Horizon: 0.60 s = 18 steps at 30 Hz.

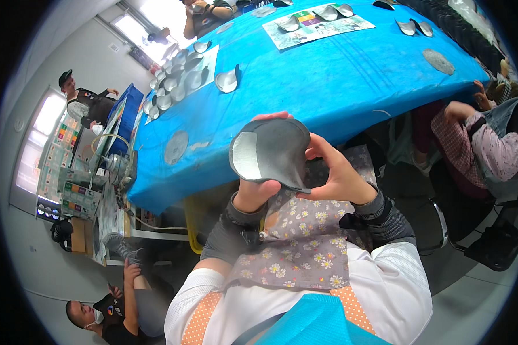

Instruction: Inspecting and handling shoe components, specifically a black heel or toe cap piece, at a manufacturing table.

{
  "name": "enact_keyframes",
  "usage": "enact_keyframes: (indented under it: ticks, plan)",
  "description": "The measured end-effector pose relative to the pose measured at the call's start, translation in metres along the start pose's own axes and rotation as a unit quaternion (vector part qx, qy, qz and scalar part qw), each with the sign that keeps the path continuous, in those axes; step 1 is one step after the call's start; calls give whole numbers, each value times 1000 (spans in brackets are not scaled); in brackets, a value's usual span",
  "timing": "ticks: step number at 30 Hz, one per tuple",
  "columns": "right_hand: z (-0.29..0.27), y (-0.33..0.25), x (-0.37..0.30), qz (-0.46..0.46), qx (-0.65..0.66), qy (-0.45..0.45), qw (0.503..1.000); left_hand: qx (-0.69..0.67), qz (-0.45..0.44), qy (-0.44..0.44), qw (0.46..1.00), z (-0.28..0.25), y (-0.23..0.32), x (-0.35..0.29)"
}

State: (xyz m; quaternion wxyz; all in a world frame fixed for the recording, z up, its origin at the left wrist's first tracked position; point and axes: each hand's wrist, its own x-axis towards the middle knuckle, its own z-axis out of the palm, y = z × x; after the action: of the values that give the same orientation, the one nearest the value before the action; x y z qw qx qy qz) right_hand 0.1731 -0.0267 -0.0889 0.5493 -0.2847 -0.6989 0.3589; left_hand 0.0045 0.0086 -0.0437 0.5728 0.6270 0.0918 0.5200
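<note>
Blue cloth covers the long table (328, 80), which fills the upper middle of the view and serves as the landmark for everything else. On the table's far end lies a printed sheet (322, 29) carrying several grey pieces, and two more grey pieces (414, 27) sit to its right. Along the table's left edge a cluster of grey curved pieces (175, 80) is heaped together, with a single piece (227, 80) just beside it toward the middle. Two flat grey discs lie on the cloth, one (176, 147) at the near left corner and one (438, 61) at the right edge.

Left of the table stands a cluttered bench with a small machine (118, 167). People sit around the table: one at its far end, one beyond its left side, one low at the near left on the floor, and one in a pink sleeve (495, 152) at its right.

Below the table's near edge, over a flowered apron (305, 241), the grey insole (273, 154) is held up in both hands, tilted, with a lighter patch at its left end. The left hand (259, 190) grips it from beneath, fingers curled behind it and fingertips showing over its top edge. The right hand (336, 172) pinches its right edge between thumb and fingers.
</note>
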Motion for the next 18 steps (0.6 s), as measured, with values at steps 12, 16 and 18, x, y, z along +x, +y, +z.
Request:
enact_keyframes:
  ticks: [12,16,18]
  plan:
    - [7,1,0,-1,27,-16,1000,34,-23,-28,999,3,-5,-7]
    - [7,1,0,-6,20,-16,1000,-10,11,-19,1000,6,-11,-7]
    - [6,1,1,-15,10,-13,1000,12,32,-21,999,10,-15,-4]
